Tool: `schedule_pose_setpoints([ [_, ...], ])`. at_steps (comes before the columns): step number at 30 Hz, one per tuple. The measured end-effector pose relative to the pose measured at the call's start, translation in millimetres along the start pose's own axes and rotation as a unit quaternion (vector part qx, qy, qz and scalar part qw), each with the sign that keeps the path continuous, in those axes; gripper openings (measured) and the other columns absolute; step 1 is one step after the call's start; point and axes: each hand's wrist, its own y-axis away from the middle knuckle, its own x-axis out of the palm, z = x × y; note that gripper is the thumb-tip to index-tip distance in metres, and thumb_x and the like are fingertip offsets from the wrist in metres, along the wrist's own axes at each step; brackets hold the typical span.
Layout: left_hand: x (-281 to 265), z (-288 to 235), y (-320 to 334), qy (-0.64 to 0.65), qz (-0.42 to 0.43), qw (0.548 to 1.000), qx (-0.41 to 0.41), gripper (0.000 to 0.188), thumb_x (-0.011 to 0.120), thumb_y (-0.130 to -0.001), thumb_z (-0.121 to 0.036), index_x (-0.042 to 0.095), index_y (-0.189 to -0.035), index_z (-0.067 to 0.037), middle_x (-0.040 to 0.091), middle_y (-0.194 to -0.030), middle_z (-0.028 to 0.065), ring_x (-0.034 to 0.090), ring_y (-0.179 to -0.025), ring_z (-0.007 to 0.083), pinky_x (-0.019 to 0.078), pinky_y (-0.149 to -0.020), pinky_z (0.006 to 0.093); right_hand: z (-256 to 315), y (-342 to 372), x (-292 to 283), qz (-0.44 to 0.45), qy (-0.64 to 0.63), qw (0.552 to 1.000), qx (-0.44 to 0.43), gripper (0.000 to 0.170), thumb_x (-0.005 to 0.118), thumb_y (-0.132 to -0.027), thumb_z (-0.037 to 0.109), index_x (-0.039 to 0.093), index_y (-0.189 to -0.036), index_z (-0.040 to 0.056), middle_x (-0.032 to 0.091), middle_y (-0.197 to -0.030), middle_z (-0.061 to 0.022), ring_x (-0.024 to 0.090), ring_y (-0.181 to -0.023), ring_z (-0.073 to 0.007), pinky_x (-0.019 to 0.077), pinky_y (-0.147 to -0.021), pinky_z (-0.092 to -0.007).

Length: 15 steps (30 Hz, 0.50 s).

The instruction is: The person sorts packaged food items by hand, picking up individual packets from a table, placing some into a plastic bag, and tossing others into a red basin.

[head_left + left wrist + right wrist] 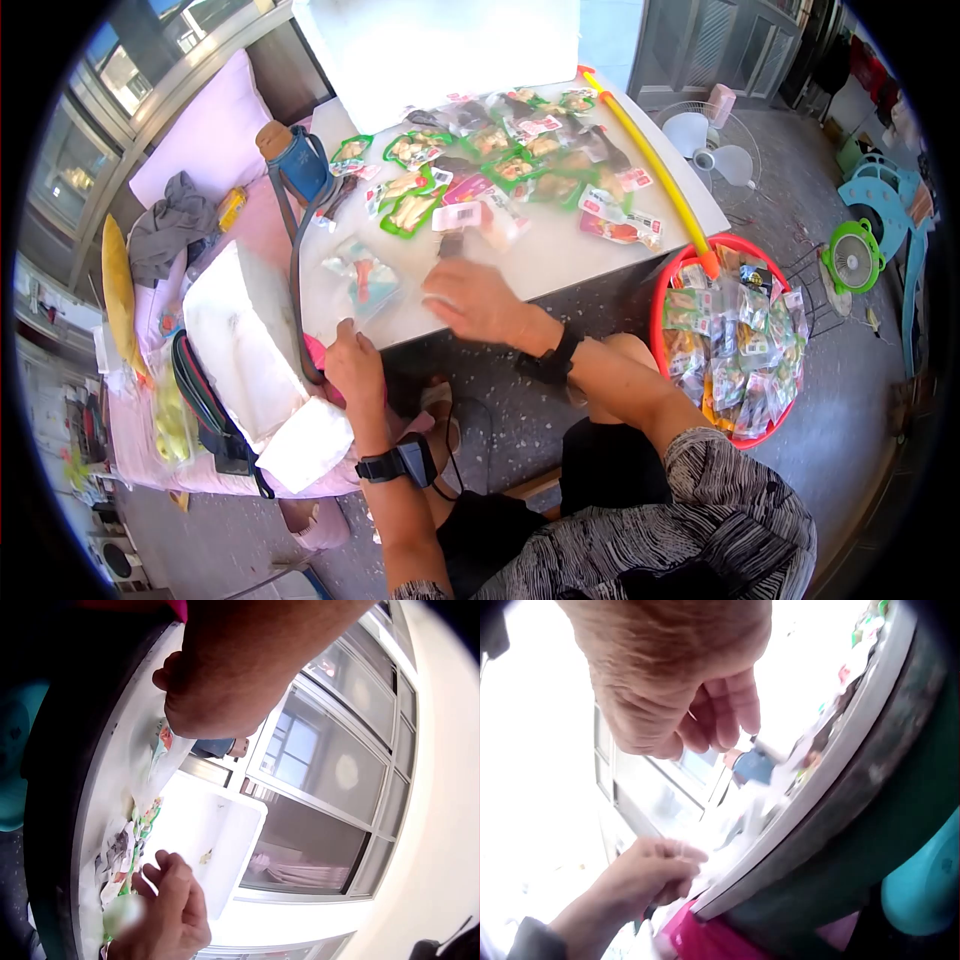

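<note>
At the near left edge of the white table (pixel 560 265), my left hand (pixel 356 368) pinches the lower edge of a clear plastic bag (pixel 370 282) with red and blue print. In the right wrist view the thumb and fingers of that left hand (pixel 649 870) are drawn together at the translucent plastic. My right hand (pixel 485 300), blurred, hovers over the table's front edge to the right of the bag. Its fingers (pixel 724 712) bend loosely and hold nothing. Beyond both hands lie several packaged food packets (pixel 410 212) with green and red labels.
A yellow tube (pixel 655 160) runs along the table's right side toward a red basket (pixel 657 330) filled with packets. A blue flask (pixel 305 165) stands at the left edge. A large white box (pixel 440 50) is at the back, a white foam box (pixel 235 330) on the left.
</note>
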Motion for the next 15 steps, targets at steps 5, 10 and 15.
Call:
schedule_pose_setpoints([
  [5, 0.4, -12.7, 1.4, 0.092, 0.009, 0.996, -0.003, 0.022, 0.054, -0.072, -0.007, 0.057, -0.093, -0.002, 0.056, -0.061, 0.0210, 0.056, -0.058, 0.0386, 0.0420, -0.052, 0.0472, 35.3, 1.7, 36.6, 0.046, -0.095, 0.994, -0.026, 0.021, 0.058, -0.069, 0.002, 0.055, -0.089, 0.0004, 0.055, -0.090, -0.0107, 0.053, -0.083, -0.0292, 0.0459, -0.069, -0.0345],
  [10, -2.9, -20.3, 9.3, 0.120, -0.011, 0.992, 0.038, 0.022, 0.053, -0.072, -0.006, 0.056, -0.092, 0.000, 0.056, -0.058, 0.0197, 0.054, -0.051, 0.0377, 0.0422, -0.047, 0.0449, 18.5, -11.6, 48.1, 0.041, 0.004, 0.999, 0.001, 0.024, 0.057, -0.064, 0.001, 0.055, -0.088, -0.0017, 0.053, -0.093, -0.0112, 0.052, -0.083, -0.0294, 0.0460, -0.067, -0.0342],
  [15, -10.7, -27.1, 11.5, 0.112, -0.029, 0.993, 0.036, 0.029, 0.054, -0.071, -0.006, 0.054, -0.100, 0.001, 0.054, -0.055, 0.0178, 0.055, -0.049, 0.0349, 0.0427, -0.045, 0.0424, 16.3, -12.0, 66.9, 0.076, 0.018, 0.996, -0.035, 0.029, 0.056, -0.068, 0.009, 0.051, -0.095, -0.0013, 0.054, -0.089, -0.0133, 0.053, -0.082, -0.0323, 0.0460, -0.067, -0.0357],
])
